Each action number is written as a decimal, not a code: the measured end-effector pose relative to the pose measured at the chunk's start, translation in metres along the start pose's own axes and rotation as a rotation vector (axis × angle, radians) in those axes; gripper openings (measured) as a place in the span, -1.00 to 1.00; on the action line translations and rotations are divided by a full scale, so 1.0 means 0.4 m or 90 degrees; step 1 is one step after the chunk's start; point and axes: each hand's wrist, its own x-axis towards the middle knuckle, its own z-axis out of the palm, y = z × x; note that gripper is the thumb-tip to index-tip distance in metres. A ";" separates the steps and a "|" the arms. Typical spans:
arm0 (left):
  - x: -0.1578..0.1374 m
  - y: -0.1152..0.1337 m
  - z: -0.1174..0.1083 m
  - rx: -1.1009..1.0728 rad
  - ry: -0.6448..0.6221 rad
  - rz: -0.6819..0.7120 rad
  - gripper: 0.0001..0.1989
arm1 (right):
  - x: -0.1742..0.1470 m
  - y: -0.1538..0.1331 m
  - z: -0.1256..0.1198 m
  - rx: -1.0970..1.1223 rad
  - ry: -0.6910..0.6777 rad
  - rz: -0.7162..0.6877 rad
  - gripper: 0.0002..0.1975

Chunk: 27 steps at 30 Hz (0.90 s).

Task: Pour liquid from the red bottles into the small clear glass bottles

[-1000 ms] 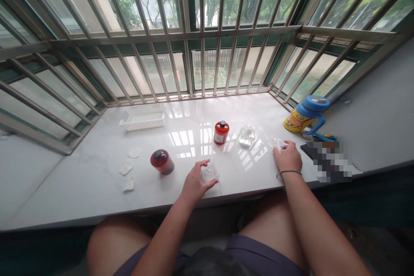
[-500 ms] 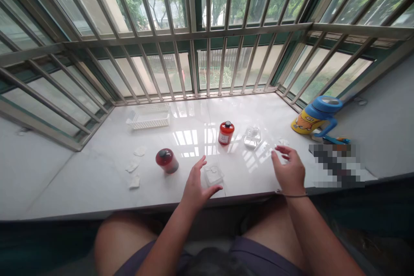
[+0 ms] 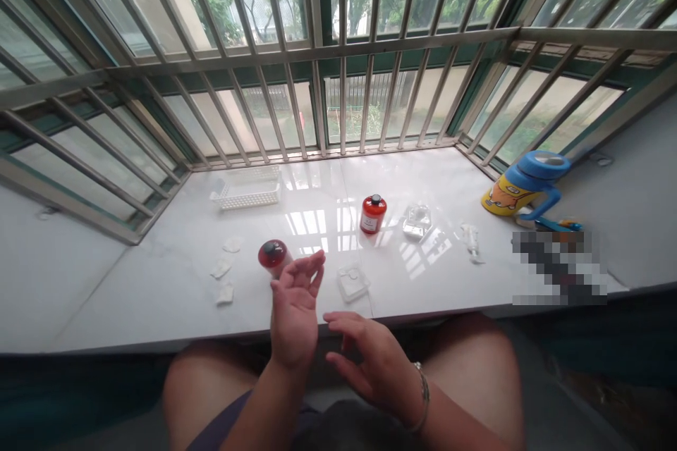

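My left hand [image 3: 296, 310] is turned palm up with its fingers stretched out, and nothing lies in it. Behind its fingertips stands a dark red bottle [image 3: 273, 255] with a black cap, partly covered by the hand. My right hand [image 3: 370, 356], wearing a bracelet [image 3: 423, 394], hovers at the counter's front edge with fingers apart, close to the left hand but not touching it. A small clear plastic box [image 3: 353, 283] sits just beyond the right fingertips. Farther back are a brighter red bottle [image 3: 373, 215] with a white label and a clear faceted container [image 3: 417, 221].
A white perforated basket [image 3: 248, 190] lies at the back left. Several white scraps [image 3: 222, 269] rest on the left. On the right are a crumpled clear wrapper [image 3: 470, 243], a blue and yellow mug [image 3: 521, 187] and a blurred-out patch [image 3: 560, 268]. Metal bars [image 3: 338, 49] line the window.
My right hand has swung left and toward me, away from the wrapper. My left hand has moved left and turned its palm up, now overlapping the darker bottle.
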 end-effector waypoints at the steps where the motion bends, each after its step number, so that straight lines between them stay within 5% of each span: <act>1: 0.014 0.011 -0.019 0.073 0.020 0.066 -0.48 | -0.004 0.004 -0.007 0.001 0.022 0.009 -0.59; 5: 0.088 0.042 -0.103 0.425 0.093 0.289 -0.66 | -0.022 0.026 -0.035 0.012 0.095 0.087 -0.82; 10: 0.197 0.030 -0.182 0.696 0.129 0.156 -0.28 | -0.042 0.036 -0.044 0.015 0.092 0.145 -0.86; 16: 0.236 -0.008 -0.209 0.721 0.061 0.179 -0.54 | -0.045 0.011 -0.034 0.044 0.057 0.156 -0.87; 27: 0.140 -0.060 -0.153 0.644 -0.082 0.180 -0.68 | 0.055 -0.002 -0.030 0.025 0.070 0.131 -0.91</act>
